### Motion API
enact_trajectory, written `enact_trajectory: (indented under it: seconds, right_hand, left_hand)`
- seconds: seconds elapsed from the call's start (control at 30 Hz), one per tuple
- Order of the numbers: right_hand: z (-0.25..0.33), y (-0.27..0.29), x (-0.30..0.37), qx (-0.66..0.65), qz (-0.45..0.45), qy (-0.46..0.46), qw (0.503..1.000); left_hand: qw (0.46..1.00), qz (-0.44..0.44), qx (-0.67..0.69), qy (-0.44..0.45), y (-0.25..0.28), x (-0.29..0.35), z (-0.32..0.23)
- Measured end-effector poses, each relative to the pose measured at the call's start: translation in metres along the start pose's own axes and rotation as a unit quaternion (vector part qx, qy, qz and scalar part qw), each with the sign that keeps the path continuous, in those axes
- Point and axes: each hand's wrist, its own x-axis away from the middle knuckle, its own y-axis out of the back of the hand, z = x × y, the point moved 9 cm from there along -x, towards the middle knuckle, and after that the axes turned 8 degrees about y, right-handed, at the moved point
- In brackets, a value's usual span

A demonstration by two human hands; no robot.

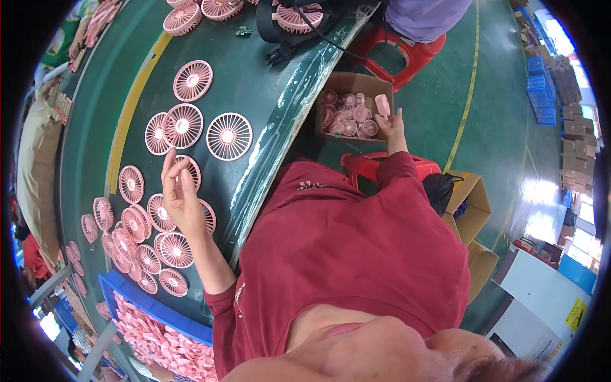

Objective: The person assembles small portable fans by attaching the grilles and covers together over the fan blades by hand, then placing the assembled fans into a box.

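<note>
Over the green table, my left hand (183, 202) is raised with fingers apart and nothing in them. Beneath and around it lie round pink fan grilles, including a loose grille (229, 136) and a pair of overlapping grilles (182, 126). My right hand (393, 126) reaches out at the edge of a cardboard box (356, 81), palm up and fingers spread. A pink fan part (382, 105) is right at its fingertips; whether they touch I cannot tell. Inside the box are several pink fan parts (349, 114).
A blue bin (159, 326) full of small pink pieces stands at the table's near left. Red stools (407, 60) flank the box. A black strap (280, 51) and a small green circuit board (244, 30) lie on the far table. An open carton (474, 204) is on the floor at right.
</note>
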Motion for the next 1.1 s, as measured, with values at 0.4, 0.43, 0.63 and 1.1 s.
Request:
enact_trajectory:
  seconds: [0.4,0.43,0.63,1.1]
  right_hand:
    - [-0.002,-0.226,0.193,-0.079,0.567,-0.048,0.819]
    - [-0.013,-0.250,0.228,-0.089,0.602,-0.107,0.786]
    - [-0.102,-0.367,0.390,0.263,0.770,-0.044,0.580]
    - [-0.218,-0.448,0.456,0.500,0.645,0.552,0.170]
  left_hand:
    - [0.990,-0.010,-0.137,-0.025,0.066,-0.028,-0.009]
    - [0.991,-0.023,-0.130,-0.035,0.080,-0.032,-0.006]
    - [0.961,-0.147,-0.219,-0.077,0.175,-0.056,-0.016]
    - [0.835,-0.237,-0.491,0.078,0.363,-0.128,0.078]
